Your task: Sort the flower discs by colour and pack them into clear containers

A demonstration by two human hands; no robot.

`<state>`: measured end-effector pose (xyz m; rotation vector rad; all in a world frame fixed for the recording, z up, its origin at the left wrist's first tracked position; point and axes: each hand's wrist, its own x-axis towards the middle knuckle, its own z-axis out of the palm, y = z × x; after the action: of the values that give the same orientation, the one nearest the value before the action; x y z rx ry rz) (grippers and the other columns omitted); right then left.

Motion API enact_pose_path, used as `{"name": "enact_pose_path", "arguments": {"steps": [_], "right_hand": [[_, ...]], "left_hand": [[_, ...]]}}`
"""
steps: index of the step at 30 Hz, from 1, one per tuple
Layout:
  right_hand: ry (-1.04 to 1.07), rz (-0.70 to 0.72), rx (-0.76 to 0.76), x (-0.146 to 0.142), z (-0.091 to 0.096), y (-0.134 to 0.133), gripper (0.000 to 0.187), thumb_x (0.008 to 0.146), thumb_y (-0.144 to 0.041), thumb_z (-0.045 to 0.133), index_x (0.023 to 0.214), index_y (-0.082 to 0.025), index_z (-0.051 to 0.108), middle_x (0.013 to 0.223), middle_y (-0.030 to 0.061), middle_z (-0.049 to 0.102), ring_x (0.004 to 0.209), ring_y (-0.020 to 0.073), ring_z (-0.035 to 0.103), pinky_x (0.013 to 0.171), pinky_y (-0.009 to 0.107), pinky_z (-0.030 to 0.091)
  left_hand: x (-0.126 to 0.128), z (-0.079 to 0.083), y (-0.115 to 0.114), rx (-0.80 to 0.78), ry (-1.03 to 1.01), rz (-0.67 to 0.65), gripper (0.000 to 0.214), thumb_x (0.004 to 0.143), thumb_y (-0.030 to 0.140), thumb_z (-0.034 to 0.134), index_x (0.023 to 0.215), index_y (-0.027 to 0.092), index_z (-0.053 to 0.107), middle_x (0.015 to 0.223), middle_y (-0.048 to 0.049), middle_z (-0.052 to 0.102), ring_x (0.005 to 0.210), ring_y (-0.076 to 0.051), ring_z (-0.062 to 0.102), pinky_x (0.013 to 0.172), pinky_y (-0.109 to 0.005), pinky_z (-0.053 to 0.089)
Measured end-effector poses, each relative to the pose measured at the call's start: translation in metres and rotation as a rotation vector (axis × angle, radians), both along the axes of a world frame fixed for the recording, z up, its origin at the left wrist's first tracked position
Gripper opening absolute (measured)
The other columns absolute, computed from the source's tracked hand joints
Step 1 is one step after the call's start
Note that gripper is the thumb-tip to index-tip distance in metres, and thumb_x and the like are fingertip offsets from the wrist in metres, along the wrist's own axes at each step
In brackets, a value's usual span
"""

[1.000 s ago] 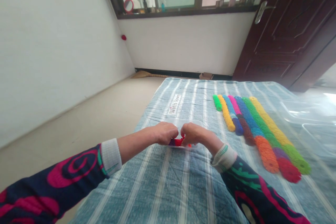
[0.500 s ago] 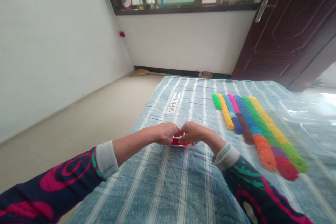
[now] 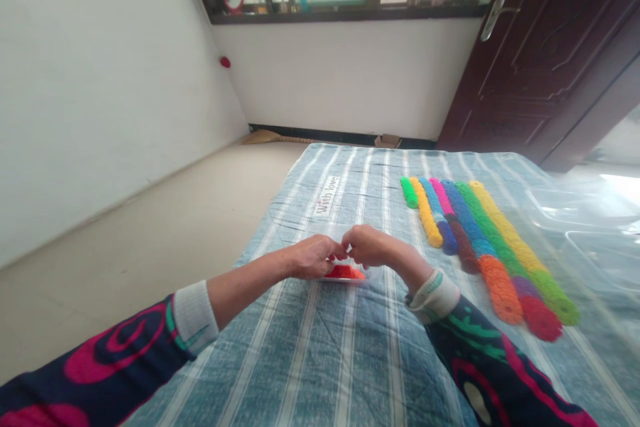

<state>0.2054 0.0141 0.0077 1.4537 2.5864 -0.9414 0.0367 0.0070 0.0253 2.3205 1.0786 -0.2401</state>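
Observation:
My left hand (image 3: pixel 314 256) and my right hand (image 3: pixel 369 245) meet fingertip to fingertip, both in a closed pinch. Whatever sits between the fingers is too small or hidden to name. Just below them, a heap of orange-red pieces (image 3: pixel 346 272) lies in a shallow clear plastic tray (image 3: pixel 340 280). My left fingers partly cover the heap.
A blue striped cloth (image 3: pixel 300 347) covers the table. On the right lie several rows of coloured notched discs (image 3: pixel 495 233), packed on edge. Clear plastic containers (image 3: pixel 585 207) stand beyond them at the far right. A printed "With love" label (image 3: pixel 327 195) shows behind the tray.
My hands have risen slightly off the tray, baring more of the orange-red heap. The right hand has shifted up a little. The view has also moved slightly.

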Motion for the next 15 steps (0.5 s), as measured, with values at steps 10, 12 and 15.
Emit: {"name": "enact_pose_path", "arguments": {"steps": [10,12,15], "right_hand": [[-0.012,0.023,0.322,0.014,0.004,-0.015,0.029,0.083,-0.012,0.052,0.107,-0.019,0.066,0.087,0.006,0.071,0.083,0.0173,0.064,0.066,0.024,0.039],[0.015,-0.028,0.381,0.019,0.003,-0.018,0.039,0.082,-0.011,0.053,0.12,-0.019,0.06,0.094,0.0072,0.071,0.088,0.0188,0.065,0.068,0.025,0.039],[0.056,-0.067,0.436,0.026,-0.001,-0.024,0.039,0.083,-0.01,0.052,0.12,-0.02,0.06,0.102,0.0076,0.071,0.093,0.0199,0.065,0.071,0.026,0.041]], "left_hand": [[0.014,-0.005,-0.002,-0.05,-0.107,0.009,0.031,0.079,0.034,0.061,0.105,0.02,0.072,0.101,-0.0021,0.072,0.092,-0.019,0.063,0.08,-0.023,0.046],[0.017,-0.005,-0.002,-0.044,-0.101,0.011,0.031,0.078,0.038,0.064,0.1,0.018,0.073,0.098,-0.0034,0.072,0.089,-0.019,0.063,0.079,-0.024,0.047],[0.024,-0.007,0.001,-0.037,-0.072,-0.021,0.029,0.077,0.036,0.065,0.097,0.016,0.073,0.098,-0.0048,0.072,0.088,-0.019,0.064,0.078,-0.025,0.047]]}}
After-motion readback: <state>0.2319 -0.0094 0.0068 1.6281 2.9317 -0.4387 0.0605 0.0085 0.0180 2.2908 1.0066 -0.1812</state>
